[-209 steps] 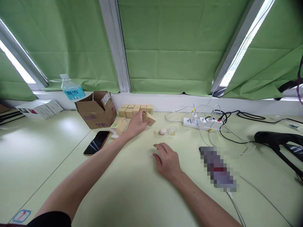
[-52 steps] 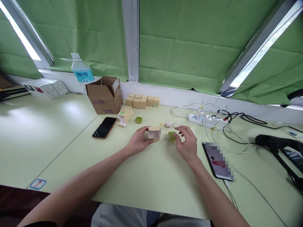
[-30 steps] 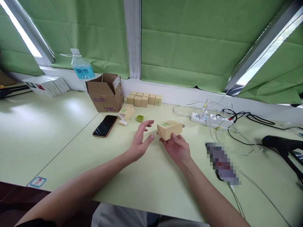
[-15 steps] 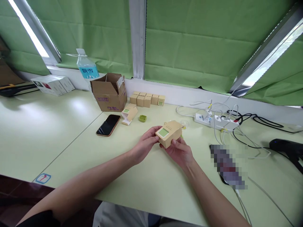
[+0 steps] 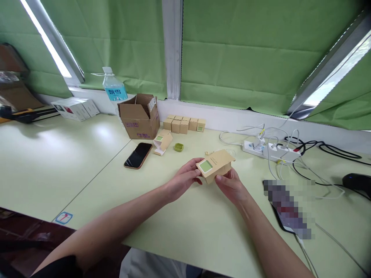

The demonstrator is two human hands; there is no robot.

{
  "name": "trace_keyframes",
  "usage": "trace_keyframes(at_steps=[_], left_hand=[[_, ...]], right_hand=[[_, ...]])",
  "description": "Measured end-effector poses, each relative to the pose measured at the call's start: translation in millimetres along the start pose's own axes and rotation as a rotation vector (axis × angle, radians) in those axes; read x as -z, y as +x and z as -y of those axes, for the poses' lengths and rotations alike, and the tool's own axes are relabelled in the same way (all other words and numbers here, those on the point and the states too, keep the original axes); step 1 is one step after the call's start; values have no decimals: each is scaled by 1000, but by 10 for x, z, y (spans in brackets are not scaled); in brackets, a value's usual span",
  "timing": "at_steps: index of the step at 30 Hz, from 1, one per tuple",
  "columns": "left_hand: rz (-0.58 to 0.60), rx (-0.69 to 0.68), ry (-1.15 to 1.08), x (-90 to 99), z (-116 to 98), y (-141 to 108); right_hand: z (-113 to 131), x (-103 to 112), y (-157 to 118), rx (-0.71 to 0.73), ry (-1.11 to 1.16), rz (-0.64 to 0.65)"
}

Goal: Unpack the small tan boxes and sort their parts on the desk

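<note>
Above the pale green table, both hands hold a small tan cardboard box [image 5: 220, 161] with a green square on its top face. My left hand [image 5: 185, 179] grips the box's left end, thumb at the near corner. On the right side, my right hand [image 5: 232, 185] has its thumb on the front face, its other fingers partly hidden behind the box. The box's far right end has a flap sticking out. Beyond the left hand lie a little green square dish [image 5: 179, 147] and a second tan box [image 5: 162, 142] with an open white flap.
Several small tan boxes [image 5: 184, 126] line the wall beside an open brown carton [image 5: 139, 121]. A phone [image 5: 138, 155] lies at left. At right are a power strip [image 5: 266, 150] with tangled cables and a blurred-out device [image 5: 286, 208]. A water bottle [image 5: 115, 90] stands behind the carton.
The box has turned and tilted slightly in my hands, showing more of its top and the flap at its right end. The whole view has shifted a little.
</note>
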State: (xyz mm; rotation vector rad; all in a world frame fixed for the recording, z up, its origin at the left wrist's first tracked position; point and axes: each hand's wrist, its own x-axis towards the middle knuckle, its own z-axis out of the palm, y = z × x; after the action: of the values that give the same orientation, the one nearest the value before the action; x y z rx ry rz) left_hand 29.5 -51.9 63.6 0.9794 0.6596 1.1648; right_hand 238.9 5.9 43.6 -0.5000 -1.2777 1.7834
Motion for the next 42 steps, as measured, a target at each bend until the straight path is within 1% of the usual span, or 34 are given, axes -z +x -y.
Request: trace_keyframes(at_steps=[2, 4, 7, 11, 13, 17, 19, 26, 30, 34, 38, 40, 42], left_hand=[[56, 29, -70, 1, -12, 2], [79, 52, -119, -10, -28, 5], [42, 72, -154, -35, -51, 3], [-33, 115, -146, -61, -35, -9], [-33, 101, -135, -61, -2, -10], [42, 15, -151, -36, 61, 2], [63, 6, -182, -21, 73, 7], [48, -27, -198, -29, 80, -5], [40, -8, -201, -45, 80, -12], [20, 19, -170, -46, 59, -22], [52, 1, -113, -42, 32, -41], [22, 7, -63, -44, 25, -48], [-43, 11, 33, -49, 27, -48]], right_hand=[[14, 10, -16, -10, -9, -5], [9, 18, -28, -13, -3, -27], [-20, 22, -30, -32, -1, -37], [-55, -5, -14, -36, 22, 7], [-61, -21, -8, -27, 61, 16], [-56, -17, -3, -25, 112, 20], [-56, -3, -2, -24, 117, 21], [-68, 17, 8, -34, 102, 17], [-49, -4, 5, -53, 81, 35], [-10, -62, 2, -59, 106, -2], [24, -114, -4, -67, 123, -62], [31, -126, -6, -73, 131, -74], [30, -134, -8, -85, 132, -72]])
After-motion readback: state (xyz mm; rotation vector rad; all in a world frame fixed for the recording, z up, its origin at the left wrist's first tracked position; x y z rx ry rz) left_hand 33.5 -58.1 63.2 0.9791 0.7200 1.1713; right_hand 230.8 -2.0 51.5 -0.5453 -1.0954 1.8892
